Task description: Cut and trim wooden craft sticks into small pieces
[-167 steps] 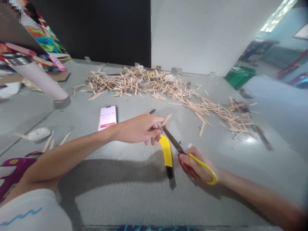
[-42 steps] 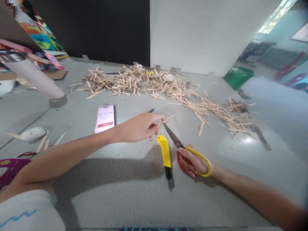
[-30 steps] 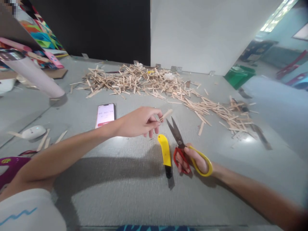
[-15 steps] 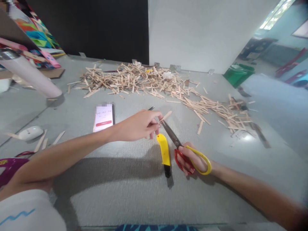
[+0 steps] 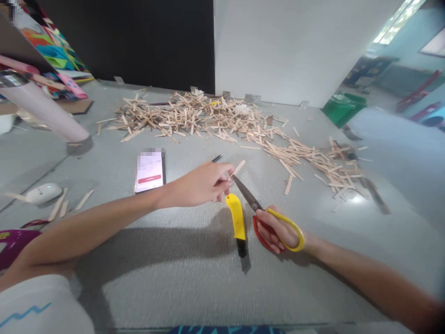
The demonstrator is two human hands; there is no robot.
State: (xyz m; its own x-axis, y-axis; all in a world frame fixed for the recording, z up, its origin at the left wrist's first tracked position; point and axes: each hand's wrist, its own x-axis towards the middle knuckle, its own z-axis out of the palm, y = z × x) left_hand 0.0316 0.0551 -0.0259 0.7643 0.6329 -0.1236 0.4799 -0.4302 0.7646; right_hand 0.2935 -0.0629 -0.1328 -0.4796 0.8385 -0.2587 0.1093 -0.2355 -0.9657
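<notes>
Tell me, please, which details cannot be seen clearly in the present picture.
Head view:
Wooden stick: lower end, hidden by left hand.
Dark pen: near end, hidden behind left hand.
Phone: upper screen, pixelated.
Purple object: left part, cut off by picture edge.
Scissors: whether tips touch the wooden stick, too small to tell.

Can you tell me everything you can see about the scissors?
The scissors have dark, metal-looking blades joined at a pivot, and two loop handles, one red and one yellow, that look like plastic. The right hand grips them by the loops, over the grey table. The blades look nearly closed and point away and to the left. Their tips are at the wooden stick in the left hand; I can't tell whether they touch it.
</notes>
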